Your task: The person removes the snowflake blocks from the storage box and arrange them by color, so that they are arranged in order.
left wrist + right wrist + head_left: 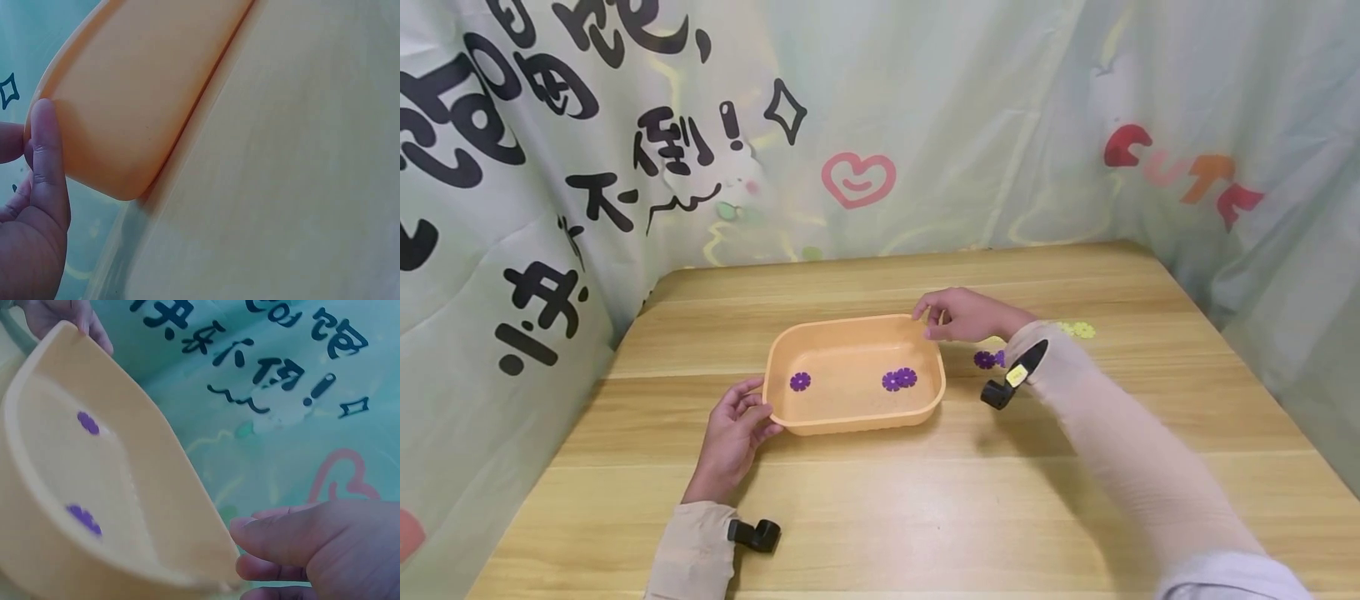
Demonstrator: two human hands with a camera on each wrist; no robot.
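An orange plastic tray [850, 419] stands in front of me, with 3 purple flower-shaped pieces inside. One piece [801, 382] lies towards the left end, and two [901, 378] overlap towards the right. My left hand [733, 429] grips the tray's left end, its thumb against the wall in the left wrist view. At the back right corner my right hand [966, 317] holds the rim lightly between thumb and fingers. The right wrist view puts those fingertips [240, 531] right at the rim.
More purple flower-shaped pieces [985, 360] lie on the wooden table [880, 517] right of the tray. Yellow-green ones [1083, 330] are farther right, partly hidden by my right forearm. A printed curtain [955, 125] hangs behind and beside the table.
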